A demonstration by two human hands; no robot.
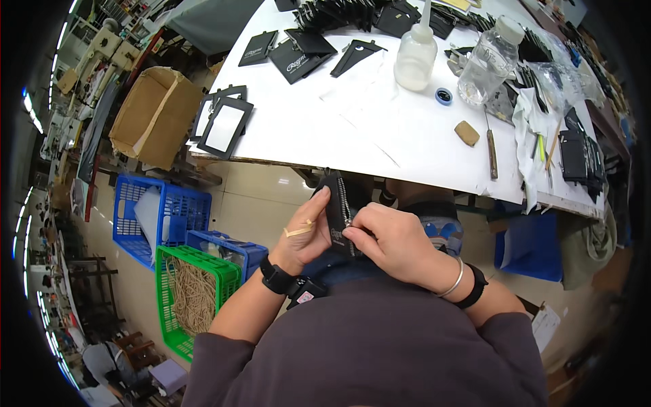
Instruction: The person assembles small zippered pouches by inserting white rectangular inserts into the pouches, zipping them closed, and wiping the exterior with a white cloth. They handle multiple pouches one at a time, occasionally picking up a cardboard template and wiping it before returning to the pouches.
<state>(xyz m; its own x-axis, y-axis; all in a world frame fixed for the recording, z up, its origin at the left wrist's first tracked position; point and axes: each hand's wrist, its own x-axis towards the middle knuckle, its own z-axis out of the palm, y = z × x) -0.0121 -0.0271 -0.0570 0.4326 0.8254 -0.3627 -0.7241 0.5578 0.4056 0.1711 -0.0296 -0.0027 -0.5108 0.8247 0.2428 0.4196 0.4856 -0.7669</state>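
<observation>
Crates at lower left of frame: blue crates above, a green crate holding tangled tan cord below them; a cardboard box sits higher up, beside the table edge.

Centre of frame, just below the white table: left hand grips the left edge of a small black zippered pouch, thumb laid up its side, a tan strip across the fingers. Pouch long axis runs near vertical in the frame, upper end toward the table, tilted slightly left; metal zipper teeth run along that axis on its right-hand side. Lower end of pouch hidden behind both hands.

Right hand closed, fingertips pinched at the zipper about mid-length; the slider itself cannot be made out. Bangle and dark band at that wrist.

Upper right of frame: two clear plastic bottles, a blue tape roll, an awl-like tool, and black pieces stacked, partly cut off by the rim.
</observation>
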